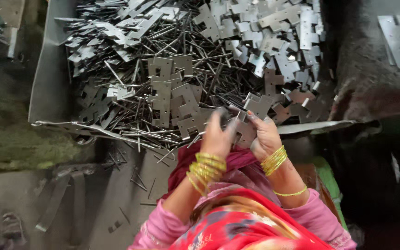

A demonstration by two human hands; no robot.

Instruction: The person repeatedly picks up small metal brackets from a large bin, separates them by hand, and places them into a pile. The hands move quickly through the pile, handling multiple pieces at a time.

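Holding a notched grey hinge plate (pixel 257 105) up at the near edge of the metal tray (pixel 47 83), the right hand (pixel 265 137) has its fingers closed around the plate's lower part, so the plate stands out above the fingertips and leans a little to the right. Just beside it the left hand (pixel 217 134) is blurred; its fingers look curled toward the same plate, perhaps pinching a thin pin, but I cannot tell what it grips or how tightly. Both wrists carry stacks of yellow bangles (pixel 274 160). Beyond the hands the tray is heaped with more hinge plates (pixel 274 32) to the right and thin steel pins (pixel 181 46) tangled through the middle, with darker plates (pixel 172 92) lying just above the left hand. Pink sleeves (pixel 163 227) and red patterned cloth (pixel 241 227) fill the bottom edge
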